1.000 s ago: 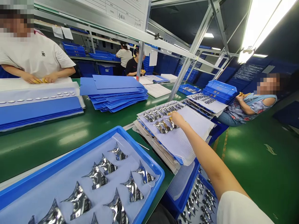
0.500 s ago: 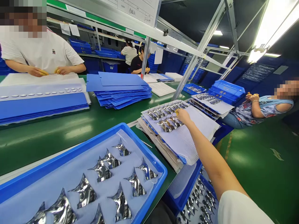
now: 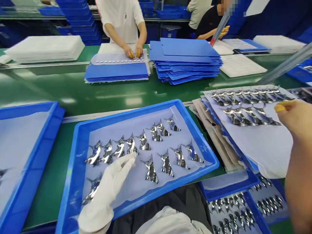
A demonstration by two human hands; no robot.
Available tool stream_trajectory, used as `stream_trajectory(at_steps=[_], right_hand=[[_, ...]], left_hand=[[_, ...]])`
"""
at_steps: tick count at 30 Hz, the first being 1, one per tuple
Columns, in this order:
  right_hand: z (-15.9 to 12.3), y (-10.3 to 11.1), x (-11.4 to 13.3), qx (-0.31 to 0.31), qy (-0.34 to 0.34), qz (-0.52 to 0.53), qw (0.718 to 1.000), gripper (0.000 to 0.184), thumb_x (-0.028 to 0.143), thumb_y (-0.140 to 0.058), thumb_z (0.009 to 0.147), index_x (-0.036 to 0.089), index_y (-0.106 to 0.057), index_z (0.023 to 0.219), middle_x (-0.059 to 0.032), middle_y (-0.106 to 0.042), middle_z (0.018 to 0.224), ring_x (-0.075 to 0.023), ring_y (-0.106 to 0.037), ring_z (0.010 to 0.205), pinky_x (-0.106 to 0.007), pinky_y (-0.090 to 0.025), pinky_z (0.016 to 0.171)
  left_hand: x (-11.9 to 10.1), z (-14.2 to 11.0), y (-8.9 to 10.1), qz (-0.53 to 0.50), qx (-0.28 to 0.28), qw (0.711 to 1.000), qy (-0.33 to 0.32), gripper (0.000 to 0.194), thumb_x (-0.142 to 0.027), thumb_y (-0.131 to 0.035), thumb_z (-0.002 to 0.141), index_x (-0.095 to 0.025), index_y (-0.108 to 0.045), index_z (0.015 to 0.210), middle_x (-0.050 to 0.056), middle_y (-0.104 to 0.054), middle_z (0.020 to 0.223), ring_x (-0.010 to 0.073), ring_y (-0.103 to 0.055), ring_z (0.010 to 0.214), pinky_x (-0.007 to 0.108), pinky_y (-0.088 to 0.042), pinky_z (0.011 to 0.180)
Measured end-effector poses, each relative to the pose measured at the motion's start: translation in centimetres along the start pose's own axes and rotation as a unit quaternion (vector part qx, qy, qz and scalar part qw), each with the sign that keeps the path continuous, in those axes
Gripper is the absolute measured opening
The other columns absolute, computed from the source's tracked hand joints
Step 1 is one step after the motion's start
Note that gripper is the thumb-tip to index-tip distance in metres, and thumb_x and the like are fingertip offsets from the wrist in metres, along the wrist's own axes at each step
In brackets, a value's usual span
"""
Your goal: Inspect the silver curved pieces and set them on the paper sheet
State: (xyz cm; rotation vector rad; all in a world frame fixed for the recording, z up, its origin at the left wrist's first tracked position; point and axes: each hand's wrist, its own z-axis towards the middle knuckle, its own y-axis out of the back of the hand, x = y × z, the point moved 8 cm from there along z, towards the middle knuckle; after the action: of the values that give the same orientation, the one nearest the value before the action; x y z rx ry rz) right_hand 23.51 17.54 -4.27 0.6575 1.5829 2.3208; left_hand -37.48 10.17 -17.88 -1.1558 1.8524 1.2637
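Note:
My left hand [image 3: 114, 182], in a white glove, hovers over a blue tray [image 3: 80, 143] lined with white sheeting. Its fingers reach forward, slightly bent, with a small gap at the thumb and no piece seen in them. Shiny curved metal pieces with pointed tips lie around it in rows; one metal piece [image 3: 131, 144] is just beyond the fingertips. At the right, my right hand [image 3: 291, 117], with yellow finger covers, is closed beside the front row of metal pieces [image 3: 248, 115] on a paper-covered stack [image 3: 260, 146]. What its fingers hold, if anything, is hidden.
Another blue tray [image 3: 46, 152] stands at the left. Below right, lower trays [image 3: 253, 211] hold more metal pieces. Across the green table, a co-worker's hands [image 3: 134, 52] touch small white pieces beside a stack of blue sheets [image 3: 185, 61]. A metal post [image 3: 285, 65] slants at right.
The view has swung left and down, bringing the whole tray and my gloved left hand into sight. My right hand now appears nearer, just right of the front row on the stack.

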Motion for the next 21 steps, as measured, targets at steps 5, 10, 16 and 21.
stream_trajectory(at_steps=[5,10,16,21], right_hand=[[-11.3,-1.9,14.1,0.029,0.217,0.142,0.965,0.044,0.054,-0.046,0.097,0.021,-0.072,0.112,-0.0182,-0.074,0.102,-0.0249,-0.070,0.094,-0.042,-0.052,0.083],[-28.8,-12.1,30.1,0.306,0.476,0.112,0.817,0.018,0.017,-0.051,0.097,0.015,-0.069,0.098,-0.0095,-0.069,0.092,-0.0206,-0.065,0.086,-0.036,-0.054,0.079],[-35.7,-16.9,35.1,0.325,0.530,0.082,0.779,0.016,-0.002,-0.054,0.086,0.008,-0.066,0.082,-0.0158,-0.065,0.086,-0.0262,-0.061,0.088,-0.039,-0.051,0.076],[-34.3,-13.1,35.5,0.286,0.532,0.192,0.774,0.014,0.008,-0.052,0.094,0.012,-0.065,0.096,-0.0105,-0.063,0.089,-0.0209,-0.057,0.087,-0.033,-0.051,0.076]], left_hand=[[-0.7,0.8,-1.7,0.010,0.012,1.000,-0.028,0.045,-0.053,-0.062,0.085,-0.018,-0.071,0.112,0.010,-0.072,0.120,0.0305,-0.062,0.117,0.045,-0.042,0.107],[-0.4,0.3,-1.4,-0.042,-0.001,0.999,-0.031,0.046,-0.052,-0.059,0.087,-0.016,-0.068,0.116,0.011,-0.070,0.121,0.0273,-0.066,0.107,0.043,-0.047,0.101],[1.2,-1.1,1.2,-0.070,-0.050,0.996,-0.035,0.046,-0.052,-0.058,0.089,-0.018,-0.067,0.119,0.011,-0.072,0.111,0.0238,-0.067,0.096,0.038,-0.050,0.093],[2.6,-2.1,2.5,-0.109,-0.066,0.992,0.000,0.047,-0.049,-0.061,0.088,-0.019,-0.065,0.123,0.010,-0.066,0.129,0.0263,-0.058,0.120,0.039,-0.043,0.105]])
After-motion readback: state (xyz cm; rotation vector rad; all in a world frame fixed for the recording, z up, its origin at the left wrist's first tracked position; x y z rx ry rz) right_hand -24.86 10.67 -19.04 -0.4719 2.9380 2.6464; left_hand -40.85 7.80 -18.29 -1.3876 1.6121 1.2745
